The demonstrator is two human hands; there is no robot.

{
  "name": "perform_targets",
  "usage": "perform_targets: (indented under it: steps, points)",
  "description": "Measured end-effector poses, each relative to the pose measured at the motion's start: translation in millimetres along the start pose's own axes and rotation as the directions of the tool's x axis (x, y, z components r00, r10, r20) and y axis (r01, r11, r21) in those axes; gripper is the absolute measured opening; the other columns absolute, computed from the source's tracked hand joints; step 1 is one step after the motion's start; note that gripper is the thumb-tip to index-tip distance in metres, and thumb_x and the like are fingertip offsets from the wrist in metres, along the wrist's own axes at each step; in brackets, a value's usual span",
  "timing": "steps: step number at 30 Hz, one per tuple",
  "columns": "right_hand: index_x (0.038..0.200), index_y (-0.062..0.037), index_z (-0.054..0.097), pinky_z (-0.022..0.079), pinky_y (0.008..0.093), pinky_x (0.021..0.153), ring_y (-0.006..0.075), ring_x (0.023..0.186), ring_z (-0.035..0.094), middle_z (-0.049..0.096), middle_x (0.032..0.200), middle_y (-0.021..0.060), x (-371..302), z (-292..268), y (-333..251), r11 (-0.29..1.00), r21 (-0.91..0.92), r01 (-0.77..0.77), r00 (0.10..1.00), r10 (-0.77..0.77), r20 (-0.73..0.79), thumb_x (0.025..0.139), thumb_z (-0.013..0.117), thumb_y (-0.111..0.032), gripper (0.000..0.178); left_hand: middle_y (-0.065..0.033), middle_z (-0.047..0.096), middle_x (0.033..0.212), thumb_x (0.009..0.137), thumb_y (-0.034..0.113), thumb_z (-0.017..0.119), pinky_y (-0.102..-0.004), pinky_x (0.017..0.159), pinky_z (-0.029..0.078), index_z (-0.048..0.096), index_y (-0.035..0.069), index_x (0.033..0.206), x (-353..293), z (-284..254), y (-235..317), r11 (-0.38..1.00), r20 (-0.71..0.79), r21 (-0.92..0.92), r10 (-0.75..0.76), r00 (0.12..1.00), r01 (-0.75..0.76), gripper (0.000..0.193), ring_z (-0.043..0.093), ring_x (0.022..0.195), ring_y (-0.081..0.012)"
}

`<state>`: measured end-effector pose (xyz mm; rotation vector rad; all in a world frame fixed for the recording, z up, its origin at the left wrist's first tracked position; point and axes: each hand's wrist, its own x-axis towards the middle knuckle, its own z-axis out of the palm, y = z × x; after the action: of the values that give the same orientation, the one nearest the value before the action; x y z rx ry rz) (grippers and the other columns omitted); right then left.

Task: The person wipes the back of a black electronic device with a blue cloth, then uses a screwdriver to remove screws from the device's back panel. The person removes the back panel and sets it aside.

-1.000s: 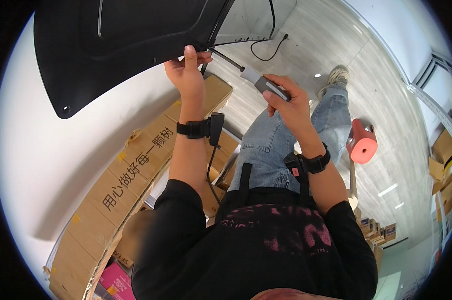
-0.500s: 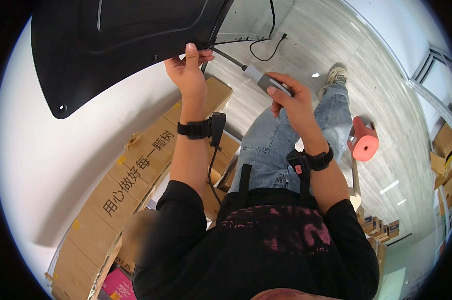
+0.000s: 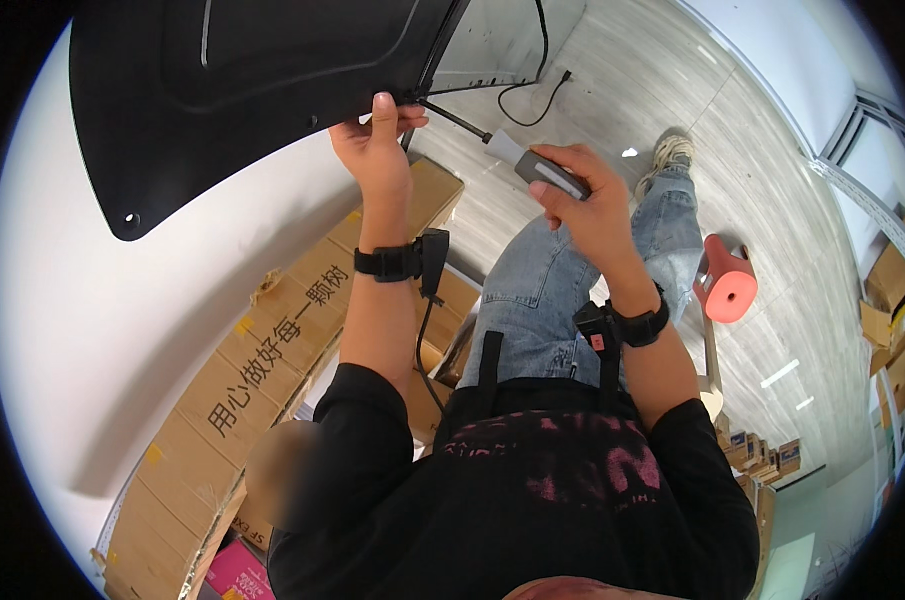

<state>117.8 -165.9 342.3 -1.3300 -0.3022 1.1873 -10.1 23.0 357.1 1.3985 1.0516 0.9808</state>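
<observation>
A large black panel (image 3: 272, 60), with rounded corners and small holes along its edge, fills the upper left. My left hand (image 3: 377, 150) grips its lower edge, thumb on the face and fingers beneath, partly hidden. In my right hand (image 3: 597, 195) is a screwdriver (image 3: 508, 147) with a dark and light grey handle and a long dark shaft. The shaft's tip meets the panel's edge near its right corner, just beyond my left fingers. Whether a screw sits at the tip is too small to tell.
A long cardboard box (image 3: 272, 350) lies along the white wall on the left, with a pink box (image 3: 237, 570) below it. A black cable (image 3: 532, 122) trails on the wood-look floor. To my right stands a coral-coloured object (image 3: 727, 285); more cartons (image 3: 887, 310) sit farther right.
My right fingers have shifted around the handle, and the handle is turned so more of its light grey stripe shows. My left hand stays at the panel's edge.
</observation>
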Motion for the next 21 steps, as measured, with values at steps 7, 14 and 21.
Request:
perform_targets:
  steps: [7,14,21]
  points:
    - [0.11,0.0034,0.062,0.032,0.0233,0.038,0.0084,0.043,0.047,0.059,0.077,0.0028,6.3,-5.5,-0.4,0.819,0.418,-0.393,0.918,0.373,0.131,0.082,0.066,-0.016,0.034,-0.0132,0.061,0.091,0.089,0.014,0.062,-0.0319,0.054,0.057,0.047,-0.001,0.108,0.4,-1.1,2.3,1.0,0.021,0.002,-0.017,1.0,0.017,0.028,0.065,0.063,-0.02]
    - [0.11,0.0034,0.062,0.032,0.0236,0.037,0.0095,0.044,0.047,0.061,0.078,0.0046,6.8,-6.0,0.5,0.773,0.475,-0.42,0.905,0.392,0.162,0.084,0.064,-0.018,0.034,-0.013,0.061,0.09,0.089,0.014,0.061,-0.032,0.055,0.057,0.048,-0.001,0.108,-0.2,0.1,2.0,1.0,0.015,-0.011,0.0,1.0,0.0,0.028,0.065,0.063,-0.0195]
    - [0.11,0.0044,0.061,0.032,0.0244,0.036,0.0106,0.043,0.047,0.061,0.081,0.0069,6.8,-6.8,2.9,0.724,0.532,-0.439,0.895,0.404,0.188,0.085,0.063,-0.016,0.033,-0.0127,0.061,0.089,0.09,0.015,0.059,-0.032,0.056,0.058,0.046,-0.001,0.108,-0.7,2.3,5.0,1.0,0.027,0.006,-0.014,1.0,0.014,0.028,0.065,0.064,-0.0192]
